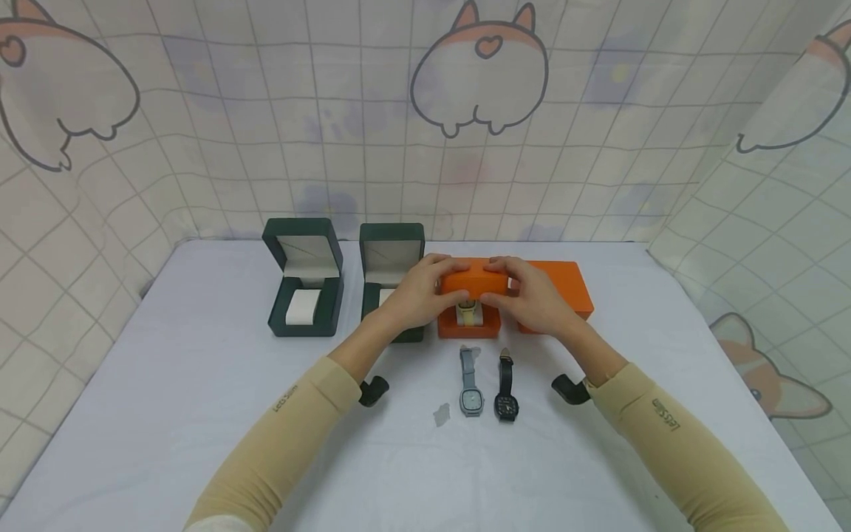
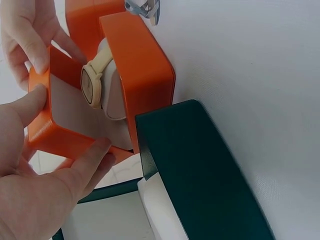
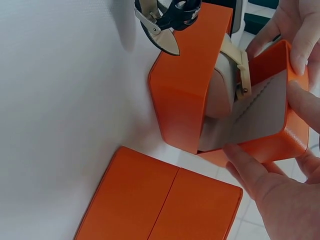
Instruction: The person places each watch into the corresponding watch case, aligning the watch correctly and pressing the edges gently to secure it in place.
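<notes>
White-covered table [image 1: 199, 414]. Orange lid [image 1: 475, 281], watch [image 1: 469, 317] at its six o'clock: presumably light, stiff; best held by sides. Left hand [image 1: 420, 290], right hand [image 1: 535, 294]: each grip part-closed, pinching lid.

"Lets…" lettering [image 1: 285, 398] on the left sleeve [image 1: 275, 443], similar print [image 1: 665, 414] on the right sleeve [image 1: 685, 458], word endings blurred

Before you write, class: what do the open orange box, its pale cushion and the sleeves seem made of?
Open orange box: probably leatherette over stiff board, satin, given soft highlights and rounded edges.
Pale cushion: perhaps padded leatherette or fabric, matte, with smooth rounded sides.
Sleeves: likely fabric, matte, softly creased.
</notes>
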The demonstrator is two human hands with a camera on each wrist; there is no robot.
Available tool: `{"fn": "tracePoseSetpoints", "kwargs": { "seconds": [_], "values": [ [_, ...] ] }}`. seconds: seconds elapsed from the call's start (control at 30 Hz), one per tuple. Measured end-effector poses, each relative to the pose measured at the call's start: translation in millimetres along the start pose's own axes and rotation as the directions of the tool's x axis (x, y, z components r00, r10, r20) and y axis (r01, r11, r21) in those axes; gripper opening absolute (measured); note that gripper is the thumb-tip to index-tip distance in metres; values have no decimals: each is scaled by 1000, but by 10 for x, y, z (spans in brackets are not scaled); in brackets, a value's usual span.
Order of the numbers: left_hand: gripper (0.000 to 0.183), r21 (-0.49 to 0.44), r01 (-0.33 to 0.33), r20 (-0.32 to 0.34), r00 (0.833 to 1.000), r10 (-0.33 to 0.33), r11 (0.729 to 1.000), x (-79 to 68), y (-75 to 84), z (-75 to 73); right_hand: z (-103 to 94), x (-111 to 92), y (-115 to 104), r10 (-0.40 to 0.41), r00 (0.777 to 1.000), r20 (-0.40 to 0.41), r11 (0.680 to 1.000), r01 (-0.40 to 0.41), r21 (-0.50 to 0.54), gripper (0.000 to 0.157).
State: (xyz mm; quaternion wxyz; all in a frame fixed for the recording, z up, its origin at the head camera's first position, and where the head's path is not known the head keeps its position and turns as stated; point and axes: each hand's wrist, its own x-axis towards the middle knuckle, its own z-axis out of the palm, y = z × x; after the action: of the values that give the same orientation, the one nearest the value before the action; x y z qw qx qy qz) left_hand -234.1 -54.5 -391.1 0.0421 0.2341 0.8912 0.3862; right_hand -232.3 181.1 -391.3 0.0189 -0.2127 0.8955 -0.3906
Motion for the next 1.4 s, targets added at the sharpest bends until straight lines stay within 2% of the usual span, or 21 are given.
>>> {"fn": "tracePoseSetpoints", "kwargs": {
  "seconds": [0.73,1.4],
  "values": [
    [52,-3,7,7,1000,-7,1000,-29,-8,18,10,-17,22,-36,999,-9,999,36,-21,51],
    [52,25,-26,-20,999,26,999,-66,-13,50,47,-49,51,-65,998,-13,997,64,-40,55]
  ]
}}
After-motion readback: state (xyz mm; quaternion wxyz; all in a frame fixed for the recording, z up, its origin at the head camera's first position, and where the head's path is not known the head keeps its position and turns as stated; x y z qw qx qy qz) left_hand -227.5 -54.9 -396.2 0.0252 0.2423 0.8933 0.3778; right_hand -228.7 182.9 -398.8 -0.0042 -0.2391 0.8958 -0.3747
